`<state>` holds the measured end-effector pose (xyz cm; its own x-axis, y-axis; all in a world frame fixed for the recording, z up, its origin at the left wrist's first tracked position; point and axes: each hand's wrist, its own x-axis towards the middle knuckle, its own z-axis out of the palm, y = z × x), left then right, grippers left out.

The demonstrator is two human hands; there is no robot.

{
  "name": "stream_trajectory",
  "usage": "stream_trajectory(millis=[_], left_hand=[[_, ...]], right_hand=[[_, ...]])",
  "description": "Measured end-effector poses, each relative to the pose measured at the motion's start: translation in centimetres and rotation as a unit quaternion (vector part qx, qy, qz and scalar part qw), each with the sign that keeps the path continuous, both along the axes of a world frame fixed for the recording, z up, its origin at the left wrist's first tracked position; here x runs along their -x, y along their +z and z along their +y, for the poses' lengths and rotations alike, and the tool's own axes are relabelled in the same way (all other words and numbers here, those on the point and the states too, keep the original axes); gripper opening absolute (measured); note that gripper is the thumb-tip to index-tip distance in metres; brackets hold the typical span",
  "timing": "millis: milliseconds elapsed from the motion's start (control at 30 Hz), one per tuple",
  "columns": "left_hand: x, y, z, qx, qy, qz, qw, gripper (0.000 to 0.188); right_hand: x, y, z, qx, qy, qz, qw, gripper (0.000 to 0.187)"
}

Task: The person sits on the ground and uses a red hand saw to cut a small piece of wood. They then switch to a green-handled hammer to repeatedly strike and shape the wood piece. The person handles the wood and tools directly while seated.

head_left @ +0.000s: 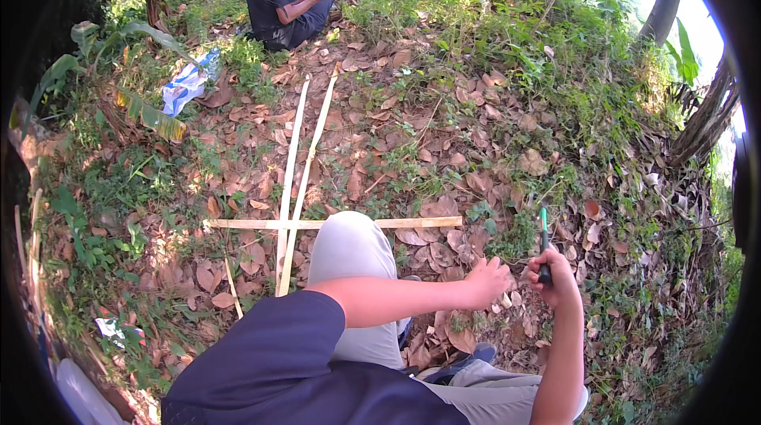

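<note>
My right hand (552, 276) is closed round a slim knife-like tool (544, 228) with a dark handle and a narrow greenish upper part, pointing away from me. To its left, a short gap apart, my left hand (487, 283) has its fingers curled together; whatever they may hold is too small to tell. A flat pale bamboo strip (420, 222) lies crosswise, partly hidden by my raised knee (350, 243). Two long strips, a left one (294, 139) and a right one (314, 147), cross it and come close together at the near end.
Dry leaves (444, 254) and green weeds cover the ground. A person (279, 5) sits at the far left with a pinkish item in hand. Nearby lies a white and blue plastic bag (189, 84). A thin stick (233, 289) rests left of my knee; tree trunks (707, 120) stand at right.
</note>
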<state>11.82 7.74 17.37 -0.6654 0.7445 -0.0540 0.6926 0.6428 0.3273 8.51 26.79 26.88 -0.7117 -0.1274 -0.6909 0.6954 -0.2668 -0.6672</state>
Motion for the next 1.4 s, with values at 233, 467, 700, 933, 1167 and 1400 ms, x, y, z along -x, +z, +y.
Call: stream_trajectory(millis=[233,467,700,933,1167,1400], left_hand=[[-5.3,-2.3,1.1,-0.052,-0.096,0.090,0.990,0.017],[-7.0,-2.9,2.4,0.021,-0.121,0.095,0.988,0.020],[-8.2,-2.9,3.8,0.074,-0.150,0.124,0.978,0.025],[-8.9,-4.1,4.7,0.052,-0.162,0.106,0.980,0.029],[-8.4,-3.9,4.7,0.061,-0.155,0.100,0.981,0.025],[-8.0,-3.9,5.2,0.047,-0.148,0.102,0.983,0.026]], right_hand=[[9.5,0.6,-9.8,-0.333,0.342,0.072,0.875,0.026],[11.3,-0.7,-20.9,-0.464,0.616,0.073,0.633,0.015],[9.1,-1.2,-26.3,-0.572,0.618,0.187,0.506,0.035],[10.2,-1.1,-27.8,-0.576,0.649,0.184,0.462,0.041],[15.2,-1.8,-30.2,-0.534,0.658,0.206,0.490,0.027],[25.8,4.5,-37.5,-0.468,0.251,0.402,0.746,0.057]])
